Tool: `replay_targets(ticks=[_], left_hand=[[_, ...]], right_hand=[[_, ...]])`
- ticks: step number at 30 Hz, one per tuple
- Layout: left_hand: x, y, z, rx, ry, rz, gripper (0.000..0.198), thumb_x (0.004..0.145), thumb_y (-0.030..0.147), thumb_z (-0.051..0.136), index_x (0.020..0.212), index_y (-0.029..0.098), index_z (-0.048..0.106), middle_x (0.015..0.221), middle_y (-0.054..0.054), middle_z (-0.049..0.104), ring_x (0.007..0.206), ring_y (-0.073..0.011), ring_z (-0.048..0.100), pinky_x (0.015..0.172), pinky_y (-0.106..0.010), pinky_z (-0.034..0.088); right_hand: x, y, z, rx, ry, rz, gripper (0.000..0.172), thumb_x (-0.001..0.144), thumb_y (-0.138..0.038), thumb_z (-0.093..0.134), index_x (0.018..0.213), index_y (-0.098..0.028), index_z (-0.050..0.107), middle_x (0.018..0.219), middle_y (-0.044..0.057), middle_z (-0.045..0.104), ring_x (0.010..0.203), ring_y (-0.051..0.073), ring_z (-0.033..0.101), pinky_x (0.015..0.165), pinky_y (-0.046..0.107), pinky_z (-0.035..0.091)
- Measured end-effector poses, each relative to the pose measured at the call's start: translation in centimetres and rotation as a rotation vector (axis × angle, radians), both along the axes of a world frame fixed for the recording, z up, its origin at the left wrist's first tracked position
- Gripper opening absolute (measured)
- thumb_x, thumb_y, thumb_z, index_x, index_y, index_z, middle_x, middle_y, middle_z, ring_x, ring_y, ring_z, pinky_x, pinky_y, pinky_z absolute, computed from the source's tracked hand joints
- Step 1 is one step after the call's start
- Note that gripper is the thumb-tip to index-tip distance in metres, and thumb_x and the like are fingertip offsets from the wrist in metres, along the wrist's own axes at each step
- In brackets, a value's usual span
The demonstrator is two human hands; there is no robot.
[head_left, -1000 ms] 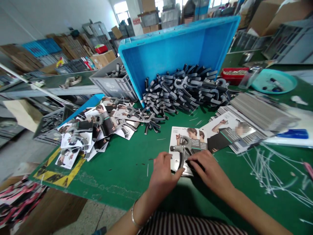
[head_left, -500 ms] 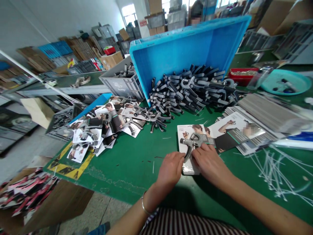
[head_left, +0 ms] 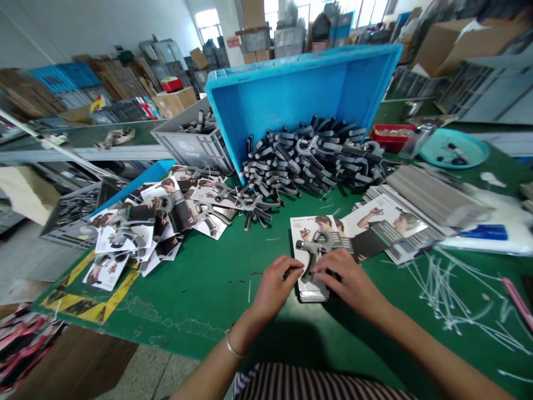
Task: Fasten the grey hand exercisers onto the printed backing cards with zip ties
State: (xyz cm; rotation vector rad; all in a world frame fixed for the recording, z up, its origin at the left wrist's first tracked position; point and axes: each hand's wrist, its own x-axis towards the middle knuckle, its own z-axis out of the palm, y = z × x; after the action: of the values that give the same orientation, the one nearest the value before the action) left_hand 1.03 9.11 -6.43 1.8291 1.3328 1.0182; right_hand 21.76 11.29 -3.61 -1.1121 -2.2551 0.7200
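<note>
A grey and black hand grip (head_left: 310,249) lies on the top card of a small stack of printed cards (head_left: 296,229) on the green table. My left hand (head_left: 278,280) is at the stack's left edge, thumb and fingertips pinched together; anything between them is too small to make out. On the other side, my right hand (head_left: 343,275) bends over the grip's lower part, its fingertips closed near the handle. What those fingertips hold is hidden. Another printed card (head_left: 377,219) overlaps a card pile to the right.
Many hand grips (head_left: 300,158) spill from a tipped blue crate (head_left: 283,100). Carded grips (head_left: 125,233) lie in a heap at the left. White cable ties (head_left: 447,294) are strewn at the right, below a teal tray (head_left: 453,149). A person (head_left: 320,33) is behind the crate.
The view has shifted right, so the table things appear farther left. My left hand has drawn slightly away from the grip. My right fingertips have moved down along the handle.
</note>
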Motion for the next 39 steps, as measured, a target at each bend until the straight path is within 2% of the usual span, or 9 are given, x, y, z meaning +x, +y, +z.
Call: replay_targets(ticks=[3,6,12,17,27,30,35,39], left_hand=[[0.7,0.2,0.3,0.038,0.043,-0.071,0.010,0.091,0.021,0.059,0.095,0.020,0.068,0.092,-0.004,0.067,0.091,-0.0170,0.061,0.085,-0.028,0.046],[1.2,0.3,0.2,-0.018,0.024,-0.078,0.009,0.089,0.020,0.061,0.094,0.020,0.068,0.090,-0.003,0.066,0.087,-0.0162,0.061,0.081,-0.027,0.046],[1.4,-0.1,-0.3,-0.131,-0.114,-0.063,0.005,0.085,0.020,0.067,0.089,0.019,0.071,0.085,-0.002,0.066,0.080,-0.0143,0.062,0.075,-0.024,0.048],[1.9,-0.1,-0.2,-0.094,-0.144,-0.062,0.005,0.084,0.020,0.069,0.088,0.019,0.071,0.085,-0.002,0.067,0.081,-0.0141,0.062,0.076,-0.024,0.048],[1.8,-0.1,-0.5,-0.075,-0.105,-0.093,0.006,0.086,0.021,0.067,0.091,0.018,0.070,0.086,-0.002,0.067,0.083,-0.0139,0.062,0.077,-0.024,0.047],[1.8,0.0,-0.2,-0.060,-0.071,-0.125,0.007,0.087,0.021,0.066,0.092,0.018,0.069,0.087,-0.002,0.066,0.085,-0.0142,0.062,0.079,-0.024,0.047],[1.3,-0.1,0.3,-0.127,-0.042,-0.079,0.008,0.088,0.024,0.064,0.091,0.018,0.067,0.087,-0.002,0.065,0.082,-0.0140,0.061,0.079,-0.024,0.046],[1.1,-0.3,1.1,-0.115,-0.011,-0.144,0.012,0.092,0.024,0.058,0.088,0.018,0.066,0.085,-0.002,0.065,0.084,-0.0147,0.059,0.078,-0.025,0.044]], right_hand=[[-0.7,0.0,-0.4,-0.006,0.065,-0.114,0.012,0.094,-0.031,0.056,0.093,-0.025,0.066,0.090,0.004,0.068,0.090,0.023,0.058,0.082,0.037,0.044],[-0.1,-0.2,-0.7,0.008,0.042,-0.174,0.013,0.094,-0.032,0.056,0.090,-0.024,0.065,0.087,0.005,0.067,0.088,0.024,0.057,0.079,0.038,0.044],[2.5,-0.8,-0.4,0.085,-0.156,-0.066,0.014,0.093,-0.028,0.058,0.083,-0.022,0.063,0.082,0.005,0.066,0.083,0.023,0.052,0.078,0.038,0.037],[2.2,-1.2,0.4,0.157,-0.263,-0.022,0.018,0.094,-0.028,0.055,0.081,-0.020,0.063,0.081,0.007,0.064,0.084,0.023,0.049,0.078,0.037,0.034],[1.4,-1.0,1.0,0.196,-0.279,-0.008,0.020,0.095,-0.025,0.054,0.079,-0.019,0.062,0.079,0.006,0.062,0.084,0.022,0.047,0.074,0.034,0.030],[1.1,-0.9,0.9,0.193,-0.276,0.011,0.019,0.095,-0.026,0.054,0.081,-0.019,0.063,0.081,0.006,0.062,0.085,0.023,0.047,0.074,0.034,0.031],[1.1,-0.6,0.4,0.143,-0.230,0.002,0.017,0.095,-0.028,0.055,0.084,-0.019,0.063,0.082,0.006,0.063,0.085,0.023,0.047,0.076,0.034,0.032],[1.0,-0.7,0.2,0.107,-0.166,0.012,0.012,0.094,-0.030,0.059,0.091,-0.019,0.063,0.086,0.006,0.064,0.087,0.023,0.048,0.078,0.034,0.033]])
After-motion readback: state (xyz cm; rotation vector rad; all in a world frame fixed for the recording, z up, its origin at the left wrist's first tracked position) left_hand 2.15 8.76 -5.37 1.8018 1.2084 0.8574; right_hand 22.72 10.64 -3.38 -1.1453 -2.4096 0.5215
